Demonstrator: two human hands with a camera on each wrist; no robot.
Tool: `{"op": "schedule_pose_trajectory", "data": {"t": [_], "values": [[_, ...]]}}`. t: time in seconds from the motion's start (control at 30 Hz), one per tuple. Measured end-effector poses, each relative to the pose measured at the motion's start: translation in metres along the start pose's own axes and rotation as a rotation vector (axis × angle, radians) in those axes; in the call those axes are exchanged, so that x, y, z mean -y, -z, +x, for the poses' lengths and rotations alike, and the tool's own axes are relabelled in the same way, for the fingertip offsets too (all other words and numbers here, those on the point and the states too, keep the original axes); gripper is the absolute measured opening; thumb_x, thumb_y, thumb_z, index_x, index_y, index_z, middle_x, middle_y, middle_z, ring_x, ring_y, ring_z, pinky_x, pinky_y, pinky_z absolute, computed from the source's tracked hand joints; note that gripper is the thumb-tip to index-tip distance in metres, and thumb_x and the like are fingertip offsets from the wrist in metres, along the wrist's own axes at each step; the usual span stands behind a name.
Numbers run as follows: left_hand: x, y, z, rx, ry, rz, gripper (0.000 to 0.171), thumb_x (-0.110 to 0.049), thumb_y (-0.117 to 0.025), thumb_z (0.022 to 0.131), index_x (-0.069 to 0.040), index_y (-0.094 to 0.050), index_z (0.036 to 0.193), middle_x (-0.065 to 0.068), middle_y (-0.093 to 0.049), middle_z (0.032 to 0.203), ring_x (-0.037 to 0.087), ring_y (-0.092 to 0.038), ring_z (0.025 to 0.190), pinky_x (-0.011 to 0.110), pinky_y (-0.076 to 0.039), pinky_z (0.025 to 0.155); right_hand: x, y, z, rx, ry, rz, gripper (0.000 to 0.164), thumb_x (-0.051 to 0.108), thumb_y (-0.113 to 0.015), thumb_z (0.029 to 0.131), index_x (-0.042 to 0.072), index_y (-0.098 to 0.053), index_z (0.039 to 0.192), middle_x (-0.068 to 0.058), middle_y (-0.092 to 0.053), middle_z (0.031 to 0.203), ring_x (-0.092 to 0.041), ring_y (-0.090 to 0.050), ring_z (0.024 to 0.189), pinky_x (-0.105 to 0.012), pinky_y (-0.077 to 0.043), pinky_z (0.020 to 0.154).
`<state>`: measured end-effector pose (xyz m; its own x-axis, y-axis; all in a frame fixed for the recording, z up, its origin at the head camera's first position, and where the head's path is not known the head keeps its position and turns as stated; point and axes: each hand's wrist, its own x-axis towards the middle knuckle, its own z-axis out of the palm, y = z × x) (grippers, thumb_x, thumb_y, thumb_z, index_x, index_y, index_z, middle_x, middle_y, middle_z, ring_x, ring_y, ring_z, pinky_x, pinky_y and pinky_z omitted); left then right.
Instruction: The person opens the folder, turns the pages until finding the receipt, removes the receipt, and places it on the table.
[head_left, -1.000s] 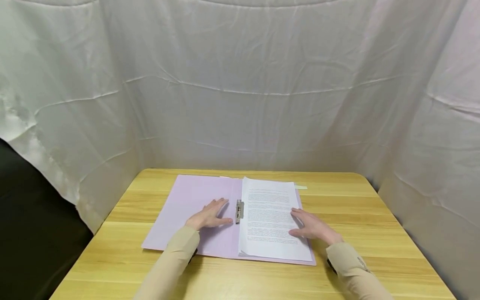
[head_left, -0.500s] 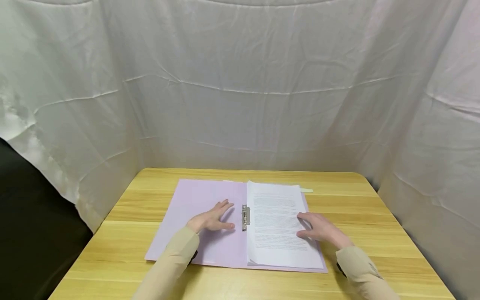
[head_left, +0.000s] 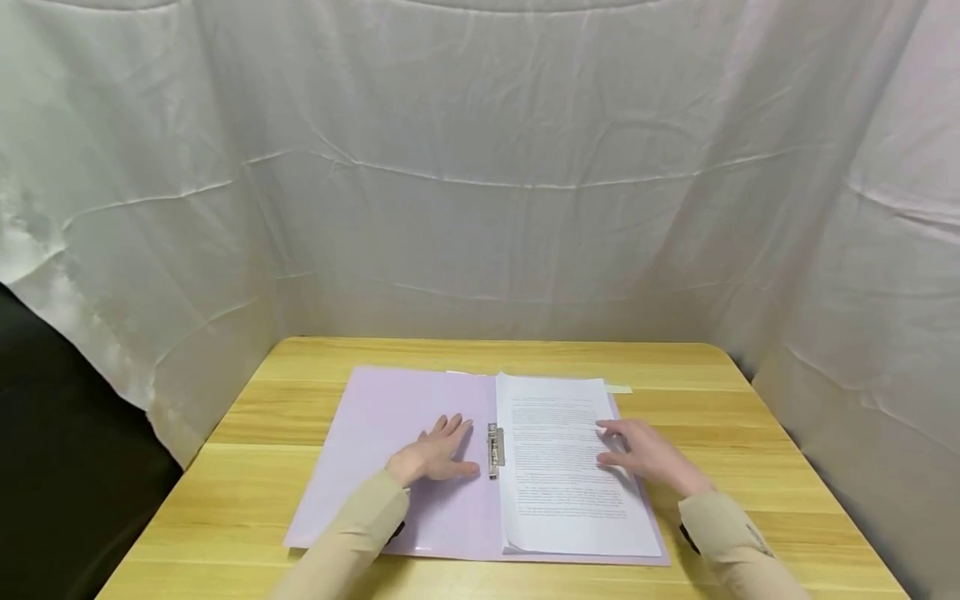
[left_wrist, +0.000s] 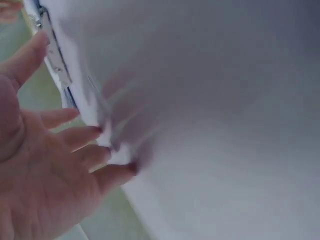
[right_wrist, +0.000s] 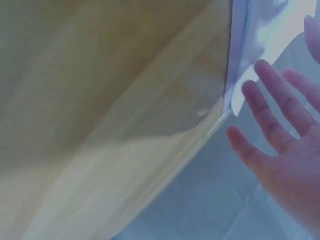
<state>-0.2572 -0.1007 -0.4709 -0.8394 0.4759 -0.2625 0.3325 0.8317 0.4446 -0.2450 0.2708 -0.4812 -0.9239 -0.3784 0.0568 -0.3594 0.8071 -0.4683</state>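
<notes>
A lilac folder lies spread flat on the table in the head view. On its right half sits a stack of printed paper, its lower left corner slightly fanned. Beside the stack's left edge, near the fold, is a metal clip. My left hand is over the left cover, fingers spread, thumb pointing toward the clip; the left wrist view shows fingertips right at the lilac surface. My right hand is at the stack's right edge, fingers relaxed and apart, holding nothing. In the right wrist view its fingers are extended.
The wooden table extends on both sides of the folder. A pale tab sticks out at the folder's upper right. Light curtains hang behind and at the sides, with a dark area at lower left.
The folder with its papers has slid toward me and a little to the right. My left hand has moved nearer and rightward; my right hand has shifted right.
</notes>
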Motion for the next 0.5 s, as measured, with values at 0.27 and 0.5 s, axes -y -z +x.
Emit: {"op": "schedule_pose_trajectory", "data": {"t": [0.27, 0.5], "values": [[0.001, -0.014, 0.023, -0.011, -0.116, -0.093, 0.085, -0.048, -0.059, 0.097, -0.004, -0.022, 0.159, 0.025, -0.015, 0.167, 0.046, -0.012, 0.156, 0.066, -0.011, 0.125, -0.015, -0.004, 0.034, -0.083, -0.004, 0.065, 0.062, 0.025, -0.079, 0.086, -0.008, -0.057, 0.133, -0.032, -0.058, 0.136, -0.054, -0.05, 0.129, -0.068, -0.038, 0.11], [-0.004, -0.016, 0.026, 0.013, -0.139, -0.1, 0.089, -0.047, -0.062, 0.095, -0.005, -0.019, 0.161, 0.024, -0.014, 0.168, 0.044, -0.01, 0.156, 0.064, -0.009, 0.126, -0.026, -0.003, 0.056, -0.095, -0.03, 0.102, 0.067, 0.023, -0.078, 0.087, -0.012, -0.051, 0.137, -0.036, -0.051, 0.142, -0.056, -0.043, 0.135, -0.068, -0.032, 0.115]]}}
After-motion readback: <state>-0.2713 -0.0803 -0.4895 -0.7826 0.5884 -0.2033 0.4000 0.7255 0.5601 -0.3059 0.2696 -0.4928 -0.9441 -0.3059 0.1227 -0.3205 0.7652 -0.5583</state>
